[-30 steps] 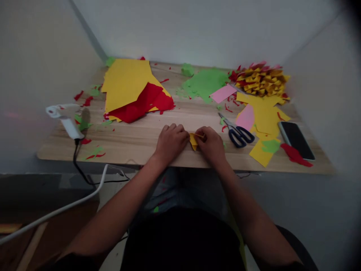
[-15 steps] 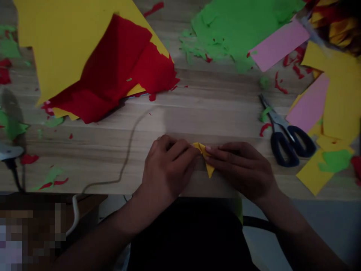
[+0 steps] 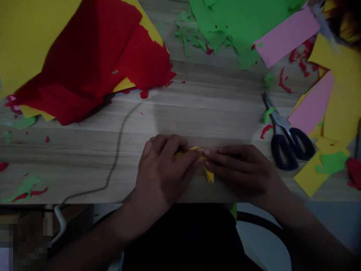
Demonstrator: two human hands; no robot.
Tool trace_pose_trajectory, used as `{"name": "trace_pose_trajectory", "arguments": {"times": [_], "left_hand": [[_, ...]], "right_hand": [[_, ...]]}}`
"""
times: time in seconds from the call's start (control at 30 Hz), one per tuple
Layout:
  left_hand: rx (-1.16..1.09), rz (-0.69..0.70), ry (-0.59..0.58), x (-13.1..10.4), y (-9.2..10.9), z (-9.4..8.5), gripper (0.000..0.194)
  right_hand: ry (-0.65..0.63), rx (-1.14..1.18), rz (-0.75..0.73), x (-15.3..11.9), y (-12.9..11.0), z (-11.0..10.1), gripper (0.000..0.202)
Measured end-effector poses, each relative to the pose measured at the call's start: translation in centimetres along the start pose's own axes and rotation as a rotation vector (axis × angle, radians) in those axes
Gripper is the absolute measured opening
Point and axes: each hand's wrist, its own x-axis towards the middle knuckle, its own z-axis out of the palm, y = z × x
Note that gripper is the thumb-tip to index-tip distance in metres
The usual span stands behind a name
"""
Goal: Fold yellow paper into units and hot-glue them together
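A small folded piece of yellow paper [image 3: 209,174] is pinched between my hands near the table's front edge, one pointed end hanging down toward me. My left hand [image 3: 165,169] is closed on its left part, thumb and fingers covering much of it. From the other side, the fingertips of my right hand [image 3: 244,169] grip the paper close to the left thumb. Most of the folds are hidden by the fingers. To the right of my right hand lie scissors [image 3: 284,133] with dark blue handles, a green scrap across the blades.
Red paper [image 3: 109,67] lies over large yellow sheets [image 3: 25,45] at the left. Torn green paper [image 3: 239,26] is at the back. Pink strips [image 3: 287,35] and yellow pieces [image 3: 342,101] cover the right side. A cord [image 3: 117,150] runs over the wooden table [image 3: 203,109].
The view has shifted, so the red and yellow sheets sit further left. My left hand's fingers have moved slightly along the yellow paper, and its hanging point now shows a split tip.
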Motion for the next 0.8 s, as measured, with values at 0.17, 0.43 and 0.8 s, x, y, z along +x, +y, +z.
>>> {"name": "trace_pose_trajectory", "arguments": {"times": [0.17, 0.43, 0.8], "left_hand": [[0.003, 0.015, 0.016, -0.1, -0.5, 0.4, 0.018], [0.005, 0.140, -0.059, -1.1, -0.6, -0.4, 0.027], [0.099, 0.199, -0.277, -2.3, -0.2, -1.2, 0.048]], "right_hand": [[0.016, -0.060, -0.012, -0.1, 0.1, 0.2, 0.043], [0.070, -0.111, -0.005, -0.4, 0.0, 0.9, 0.038], [0.193, -0.205, 0.089, -1.4, -1.1, 1.1, 0.040]]}}
